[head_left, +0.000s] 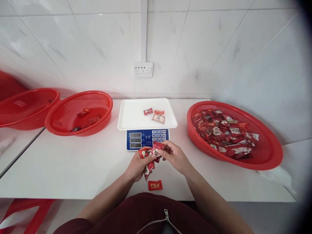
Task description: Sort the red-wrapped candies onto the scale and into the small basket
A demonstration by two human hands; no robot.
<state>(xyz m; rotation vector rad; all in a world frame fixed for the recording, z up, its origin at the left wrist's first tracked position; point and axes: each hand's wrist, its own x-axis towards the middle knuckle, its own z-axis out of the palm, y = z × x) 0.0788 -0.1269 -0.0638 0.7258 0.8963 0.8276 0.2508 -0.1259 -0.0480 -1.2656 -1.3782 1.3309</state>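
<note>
Several red wrapped candies (149, 168) are bunched in my left hand (138, 165), its thumb pressed over them. My right hand (175, 157) pinches the edge of a red packet with a white patch (156, 150) at the top of the bunch. Both hands are close together just in front of the digital scale (147, 136), partly covering its keypad. On the scale's white tray (131, 113) lie 3 small wrapped candies (158, 118). One red packet with gold lettering (155, 185) rests on the white table below my hands, near its front edge.
A red basket (268, 159) heaped with red packets stands at the right. To the left, a red basket (102, 97) holds a few packets, and another red basket (29, 122) is beyond it. A socket (143, 70) is on the tiled wall behind the white table (73, 172).
</note>
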